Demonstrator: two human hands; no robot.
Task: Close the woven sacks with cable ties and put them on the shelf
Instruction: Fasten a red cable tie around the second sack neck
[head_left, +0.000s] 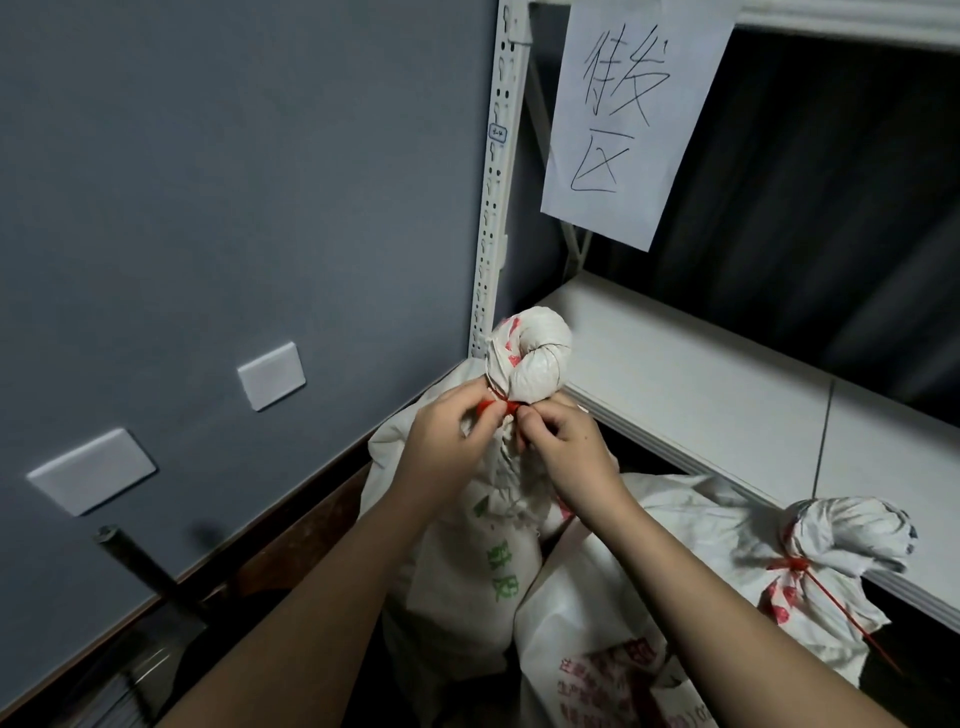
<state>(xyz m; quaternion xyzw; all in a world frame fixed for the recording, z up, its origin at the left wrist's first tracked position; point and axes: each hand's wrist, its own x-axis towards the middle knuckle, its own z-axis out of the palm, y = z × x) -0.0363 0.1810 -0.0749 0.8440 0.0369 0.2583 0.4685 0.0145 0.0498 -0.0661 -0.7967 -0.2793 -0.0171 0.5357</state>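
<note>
Landmark: the white shelf (691, 384), a flat board on a slotted upright post (491, 208).

Far left of the shelf, two white wall plates (271, 375) sat on the grey wall (234, 182). Below them a dark metal bar (137, 564) stood close to the brown skirting.

At the shelf's front left corner stood the sack (467, 561), white woven material with green printing, upright on the floor. Its gathered neck rose to a bunched knob of fabric that reached the level of the shelf edge. A red cable tie (506, 407) circled the neck directly under that knob.

The left hand (447, 441) was on the left side of the neck, fingers curled, pinching the cable tie and the bunched fabric. The right hand (563, 439) was on the right side of the neck, fingers curled, fingertips pinching the cable tie where it met the left hand. Both forearms extended up from the bottom edge of the view.

Below the shelf's front edge, a second sack (587, 649) with red printing lay against the first; its neck was hidden by the right forearm.

Further right along the shelf's front edge, a third sack (810, 561) leaned against the board. Its neck was closed with a second red tie (795, 565), whose long tail trailed down to the right.

Above the shelf board, a paper sign (634, 119) with handwritten characters hung from the upper shelf rail.
</note>
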